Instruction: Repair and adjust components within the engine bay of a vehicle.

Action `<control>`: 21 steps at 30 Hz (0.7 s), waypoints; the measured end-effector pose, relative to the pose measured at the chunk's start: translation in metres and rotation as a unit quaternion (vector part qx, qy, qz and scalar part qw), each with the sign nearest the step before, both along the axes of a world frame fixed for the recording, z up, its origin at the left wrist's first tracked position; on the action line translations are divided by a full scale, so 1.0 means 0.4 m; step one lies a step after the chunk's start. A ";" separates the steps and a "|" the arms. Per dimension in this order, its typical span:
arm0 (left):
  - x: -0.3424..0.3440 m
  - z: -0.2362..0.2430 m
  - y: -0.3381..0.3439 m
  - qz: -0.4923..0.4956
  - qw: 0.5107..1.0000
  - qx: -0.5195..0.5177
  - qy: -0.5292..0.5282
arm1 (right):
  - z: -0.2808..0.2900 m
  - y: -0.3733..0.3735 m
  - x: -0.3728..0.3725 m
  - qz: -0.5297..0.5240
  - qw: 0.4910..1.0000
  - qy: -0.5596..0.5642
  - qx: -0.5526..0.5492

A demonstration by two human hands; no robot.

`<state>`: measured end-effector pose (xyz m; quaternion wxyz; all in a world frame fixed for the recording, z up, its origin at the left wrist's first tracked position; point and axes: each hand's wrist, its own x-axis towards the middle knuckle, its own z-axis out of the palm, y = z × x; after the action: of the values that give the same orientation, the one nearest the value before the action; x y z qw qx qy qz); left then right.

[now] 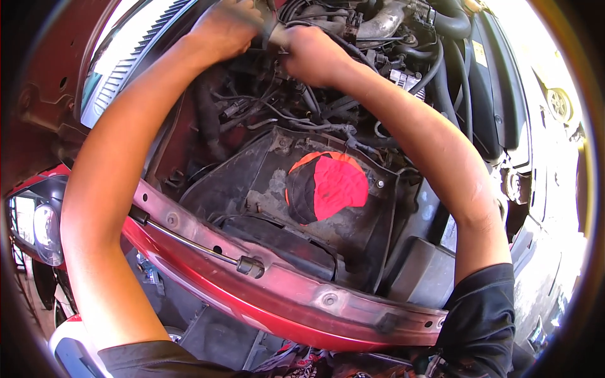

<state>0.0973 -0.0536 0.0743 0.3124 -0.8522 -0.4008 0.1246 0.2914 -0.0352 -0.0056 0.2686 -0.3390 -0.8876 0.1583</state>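
Both my arms reach forward over an open engine bay. At the far end, my left hand (228,30) is closed, fingers curled, partly blurred and cut by the upper edge. Close beside it, my right hand (313,57) is closed too, its fingers turned away from view. A greyish, blurred piece (276,35) shows between the two hands; its kind cannot be made out. Around them lie dark hoses and engine wiring (302,116). Nearer to me, a red, black and orange cloth (340,186) lies crumpled on a dusty black tray (265,189).
A red fender edge (283,277) runs across the near side, with a gas strut (195,241) lying along it. The engine's metal intake pipe (381,25) is at the far right of my hands. A raised dark red hood (44,107) stands left.
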 end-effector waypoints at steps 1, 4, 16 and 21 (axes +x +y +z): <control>-0.003 -0.011 -0.005 -0.012 0.999 -0.024 -0.020 | -0.007 -0.007 0.009 0.062 0.992 -0.020 0.105; -0.011 -0.024 0.002 -0.005 1.000 -0.019 0.007 | -0.012 -0.008 0.010 0.047 0.984 -0.045 0.164; -0.051 -0.042 0.009 -0.032 0.996 -0.082 -0.006 | -0.026 -0.021 0.006 0.042 0.993 0.005 0.113; -0.057 -0.043 0.014 -0.043 0.995 -0.092 -0.015 | 0.006 -0.019 0.011 -0.008 0.956 0.184 -0.228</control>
<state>0.0746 -0.0481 0.0573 0.2312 -0.8958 -0.3550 0.1343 0.2956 -0.0429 -0.0034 0.3443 -0.3637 -0.7603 0.4136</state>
